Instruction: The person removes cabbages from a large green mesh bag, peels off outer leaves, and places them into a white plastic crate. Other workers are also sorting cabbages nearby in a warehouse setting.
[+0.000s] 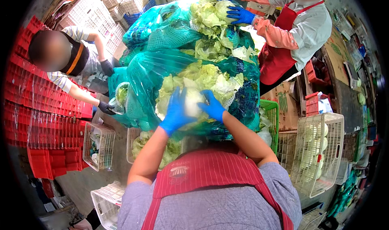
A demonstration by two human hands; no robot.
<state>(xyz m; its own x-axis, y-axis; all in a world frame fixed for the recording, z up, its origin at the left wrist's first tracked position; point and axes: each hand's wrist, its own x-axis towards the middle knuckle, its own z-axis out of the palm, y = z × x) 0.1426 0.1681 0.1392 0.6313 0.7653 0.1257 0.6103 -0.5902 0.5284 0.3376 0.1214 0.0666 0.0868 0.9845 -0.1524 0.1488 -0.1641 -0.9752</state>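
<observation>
Both of my hands wear blue gloves and hold a pale lettuce head (193, 102) between them. My left hand (175, 111) cups its left side, and my right hand (212, 104) grips its right side; something small and dark, too unclear to name, shows at the right fingertips. Loose outer lettuce leaves (226, 85) lie around the head, on top of a teal mesh bag (152, 74) wrapped in clear plastic film. Leaves in a white basket (130, 144) sit below my left forearm.
A co-worker in a red apron (278, 53) handles another lettuce head (224, 12) across the pile. A second co-worker's dark-gloved hand (106, 107) touches a bag at left. Right stand a green crate (275, 120) and a white crate (337, 148) holding several pale heads. Red crates (45, 108) are stacked left.
</observation>
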